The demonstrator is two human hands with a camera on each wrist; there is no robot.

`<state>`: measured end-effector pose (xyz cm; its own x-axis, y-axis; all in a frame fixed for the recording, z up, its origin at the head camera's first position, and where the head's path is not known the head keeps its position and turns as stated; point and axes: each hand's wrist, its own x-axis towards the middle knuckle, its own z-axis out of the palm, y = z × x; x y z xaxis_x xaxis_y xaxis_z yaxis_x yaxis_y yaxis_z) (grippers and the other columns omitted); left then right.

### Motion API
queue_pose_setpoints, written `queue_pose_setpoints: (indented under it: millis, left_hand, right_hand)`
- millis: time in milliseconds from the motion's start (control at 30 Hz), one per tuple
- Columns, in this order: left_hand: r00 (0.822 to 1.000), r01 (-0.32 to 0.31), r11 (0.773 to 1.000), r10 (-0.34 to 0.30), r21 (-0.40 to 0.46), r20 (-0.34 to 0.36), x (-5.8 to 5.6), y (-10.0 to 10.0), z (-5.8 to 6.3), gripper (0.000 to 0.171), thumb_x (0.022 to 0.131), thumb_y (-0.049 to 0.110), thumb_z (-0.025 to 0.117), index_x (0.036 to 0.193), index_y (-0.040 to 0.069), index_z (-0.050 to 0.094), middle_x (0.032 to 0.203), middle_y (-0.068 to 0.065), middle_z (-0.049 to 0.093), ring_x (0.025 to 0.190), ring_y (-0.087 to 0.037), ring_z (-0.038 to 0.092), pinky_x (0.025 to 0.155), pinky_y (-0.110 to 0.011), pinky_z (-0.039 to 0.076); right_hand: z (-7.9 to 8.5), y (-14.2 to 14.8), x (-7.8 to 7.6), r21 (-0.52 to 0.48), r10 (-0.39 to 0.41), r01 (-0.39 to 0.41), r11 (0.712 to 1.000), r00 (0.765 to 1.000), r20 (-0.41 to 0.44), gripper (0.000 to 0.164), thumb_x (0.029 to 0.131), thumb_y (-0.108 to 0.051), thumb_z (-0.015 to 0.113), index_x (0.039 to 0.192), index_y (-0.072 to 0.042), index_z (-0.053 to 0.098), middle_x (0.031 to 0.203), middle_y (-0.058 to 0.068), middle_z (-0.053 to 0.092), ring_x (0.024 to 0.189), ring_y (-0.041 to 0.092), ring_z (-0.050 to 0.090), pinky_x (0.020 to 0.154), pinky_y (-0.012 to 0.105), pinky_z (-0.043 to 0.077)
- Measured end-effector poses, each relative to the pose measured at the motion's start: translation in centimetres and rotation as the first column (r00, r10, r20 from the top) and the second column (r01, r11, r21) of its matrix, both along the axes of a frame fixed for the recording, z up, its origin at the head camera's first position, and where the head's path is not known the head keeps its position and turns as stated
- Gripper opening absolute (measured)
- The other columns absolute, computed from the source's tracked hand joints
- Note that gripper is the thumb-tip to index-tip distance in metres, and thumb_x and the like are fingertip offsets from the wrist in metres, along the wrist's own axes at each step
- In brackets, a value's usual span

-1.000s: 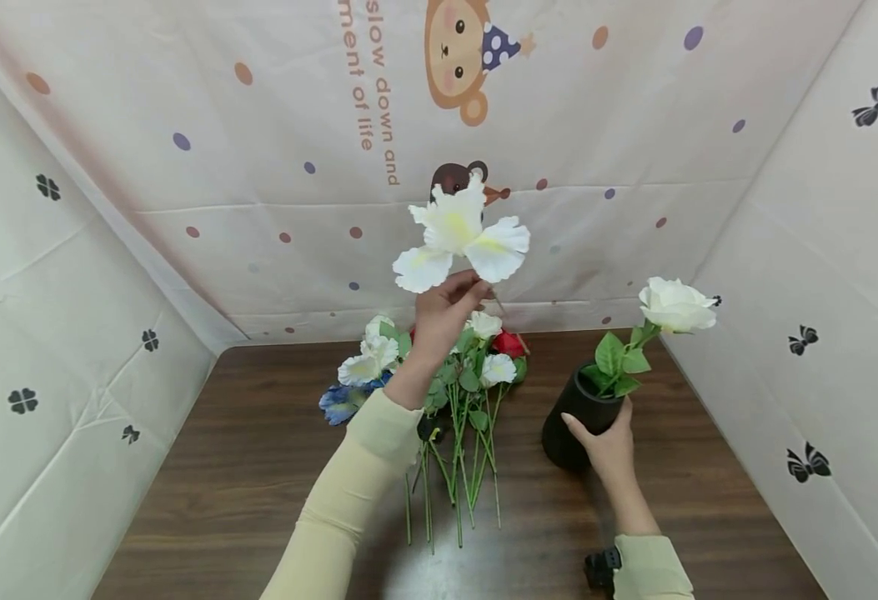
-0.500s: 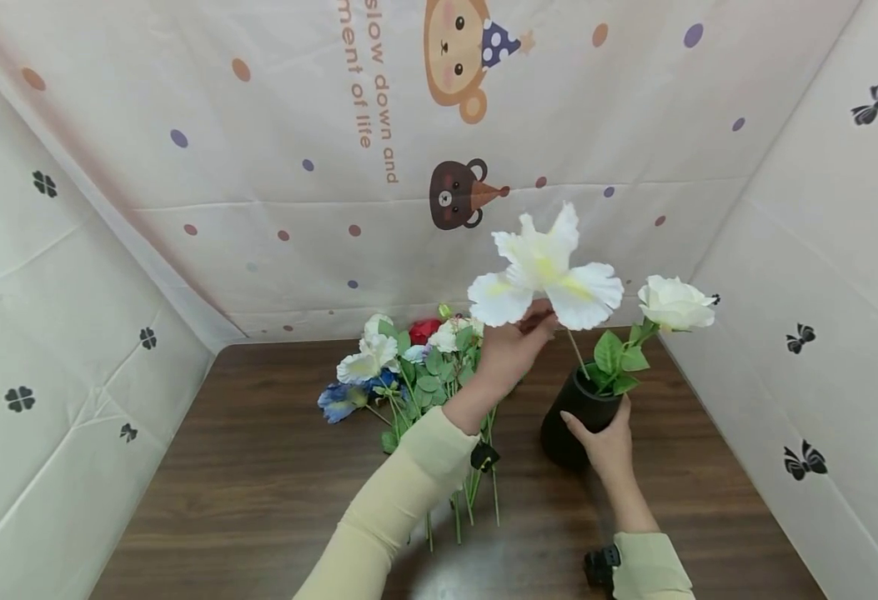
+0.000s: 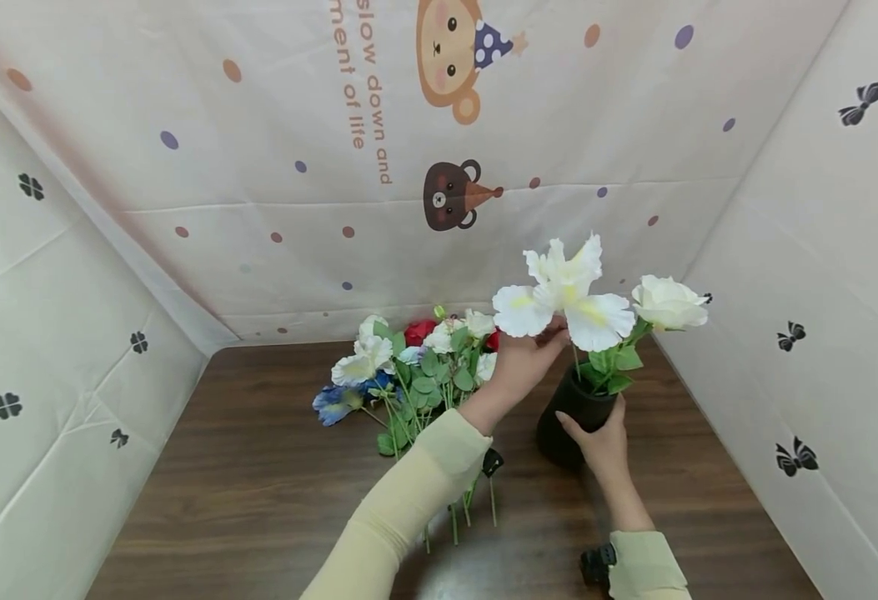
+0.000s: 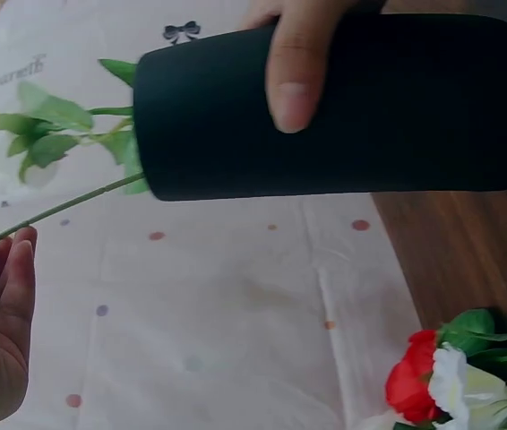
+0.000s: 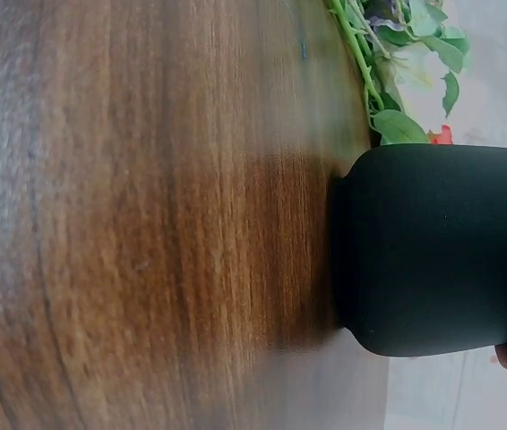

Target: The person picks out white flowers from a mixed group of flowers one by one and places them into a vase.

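Observation:
My left hand [image 3: 523, 360] pinches the thin green stem [image 4: 74, 206] of a white iris [image 3: 568, 292] with yellow streaks. The stem's lower end runs inside the mouth of a black vase [image 4: 227, 116]; its tip is hidden there. Around the vase's side, my right hand [image 3: 605, 442] holds it with the thumb in front. The vase stands on the table, leaning slightly in the head view. A white rose [image 3: 667, 302] with green leaves rises from the vase, right of the iris. In the right wrist view the vase base [image 5: 433, 260] meets the tabletop.
Left of the vase lies a pile of loose flowers: a white iris [image 3: 363, 363], a blue flower [image 3: 336, 403], a red rose [image 3: 419, 332] and several green stems [image 3: 454, 525]. Patterned cloth [image 3: 273, 167] walls stand behind and beside the brown table [image 3: 258, 508].
My left hand has carried the iris rightward from above the pile to the vase, then lowered it, its stem entering the mouth. The right hand has kept its grip on the vase.

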<state>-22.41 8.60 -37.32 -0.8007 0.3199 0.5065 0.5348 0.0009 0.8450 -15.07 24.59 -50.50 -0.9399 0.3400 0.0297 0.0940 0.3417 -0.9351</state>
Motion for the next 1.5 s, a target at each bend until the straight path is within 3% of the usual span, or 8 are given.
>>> queue_pose_setpoints:
  millis: [133,333,533,733,967,1100,1300,1500]
  left_hand:
    - [0.999,-0.047,0.992,0.044,-0.114,-0.029,-0.2,0.5,-0.8,0.009,0.098,0.006,0.066,0.099,-0.002,0.063,0.095,-0.020,0.068,0.086,-0.025,0.068,0.075,-0.009,0.047]
    - [0.975,-0.184,0.932,0.134,-0.311,-0.175,-0.6,1.1,-2.0,0.017,0.098,0.010,0.066,0.107,0.005,0.078,0.087,-0.011,0.080,0.078,-0.019,0.074,0.069,-0.009,0.048]
    - [0.984,-0.162,0.929,0.129,-0.332,-0.119,-0.8,1.6,-2.6,0.022,0.096,0.009,0.067,0.114,0.007,0.079,0.098,-0.009,0.081,0.092,-0.018,0.077,0.079,-0.011,0.054]
    - [0.979,-0.162,0.922,0.105,-0.350,-0.176,-1.1,2.0,-3.4,0.011,0.096,0.009,0.070,0.099,0.006,0.079,0.092,-0.008,0.079,0.085,-0.018,0.074,0.079,-0.010,0.049]
    - [0.996,-0.092,0.930,0.092,-0.357,-0.019,-1.0,2.3,-3.3,0.011,0.093,0.012,0.072,0.087,0.008,0.063,0.081,-0.004,0.069,0.073,-0.003,0.058,0.072,-0.009,0.045]
    - [0.994,-0.084,0.897,0.105,-0.434,0.024,-1.0,2.7,-3.2,0.009,0.093,0.014,0.072,0.087,0.009,0.067,0.084,-0.002,0.071,0.075,-0.004,0.060,0.071,-0.010,0.045]
    - [0.990,-0.134,0.789,0.078,-0.600,-0.118,-1.1,3.0,-3.0,0.016,0.098,0.018,0.069,0.106,0.016,0.082,0.104,0.002,0.081,0.094,-0.010,0.074,0.076,-0.009,0.052]
    - [0.989,-0.136,0.816,0.080,-0.561,-0.124,-0.9,3.2,-2.8,0.017,0.099,0.015,0.069,0.109,0.014,0.083,0.109,-0.001,0.081,0.096,-0.012,0.075,0.076,-0.008,0.052]
  right_hand:
    - [0.0,-0.2,0.0,0.000,-0.006,0.006,1.000,1.000,0.004,0.106,0.093,-0.023,0.076,0.165,-0.012,-0.001,0.167,0.028,0.020,0.155,0.048,0.023,0.122,0.068,0.022]
    - [-0.1,-0.3,0.0,0.011,-0.015,0.015,1.000,1.000,0.003,0.105,0.092,-0.022,0.076,0.165,-0.010,0.001,0.166,0.030,0.022,0.154,0.049,0.024,0.122,0.068,0.023]
    - [-0.2,-0.4,0.1,0.016,-0.019,0.019,1.000,1.000,0.016,0.106,0.092,-0.024,0.076,0.165,-0.010,0.001,0.165,0.031,0.023,0.153,0.049,0.026,0.122,0.067,0.024]
    - [-0.3,-0.4,0.1,0.014,-0.024,0.023,1.000,1.000,0.007,0.106,0.092,-0.024,0.076,0.165,-0.010,0.001,0.164,0.032,0.025,0.152,0.049,0.027,0.120,0.067,0.026]
    - [-0.3,-0.5,0.1,0.001,-0.015,0.015,1.000,1.000,-0.014,0.104,0.091,-0.023,0.076,0.165,-0.010,0.003,0.163,0.030,0.027,0.149,0.047,0.032,0.120,0.065,0.027]
    - [-0.3,-0.5,0.1,-0.008,-0.011,0.011,1.000,1.000,-0.012,0.104,0.091,-0.022,0.076,0.165,-0.010,0.003,0.163,0.030,0.027,0.148,0.046,0.033,0.119,0.064,0.028]
    - [-0.2,-0.4,0.0,-0.009,-0.009,0.009,1.000,1.000,0.008,0.106,0.093,-0.024,0.075,0.165,-0.012,-0.002,0.165,0.030,0.024,0.150,0.048,0.030,0.120,0.066,0.026]
    - [-0.1,-0.2,-0.2,-0.014,-0.035,0.035,0.999,0.999,0.015,0.106,0.091,-0.024,0.076,0.165,-0.012,0.002,0.165,0.030,0.024,0.151,0.046,0.029,0.121,0.063,0.027]
